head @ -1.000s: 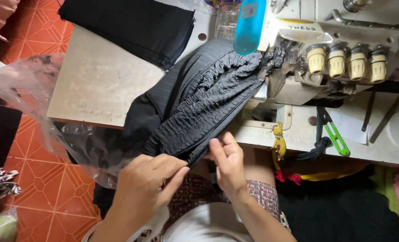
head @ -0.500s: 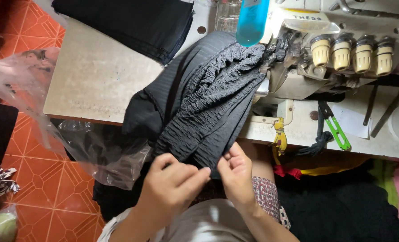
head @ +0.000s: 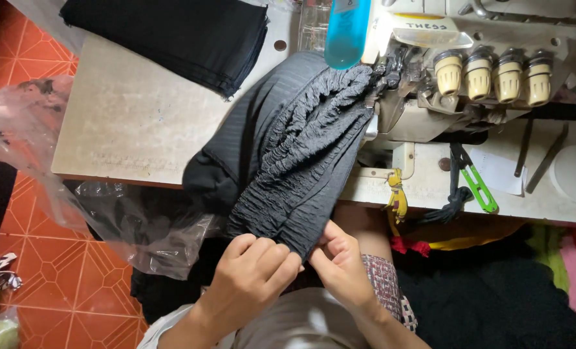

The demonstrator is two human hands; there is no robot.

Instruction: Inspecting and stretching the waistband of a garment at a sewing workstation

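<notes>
Black gathered fabric [head: 301,161] | both hands pinch its hem | beige sewing table [head: 132,123] | orange tiled floor [head: 61,284]

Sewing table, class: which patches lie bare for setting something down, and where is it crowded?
Bare: the pale table top between the folded black stack, the gathered black fabric and the near edge. Crowded: right side, with the overlock machine, green snips and round white disc. Both the left hand and right hand pinch the fabric's end.

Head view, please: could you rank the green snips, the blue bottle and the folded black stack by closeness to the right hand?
From the right hand:
1. Green snips, up to its right, on the table edge.
2. Blue bottle, straight above, by the machine.
3. Folded black stack, far upper left.
</notes>
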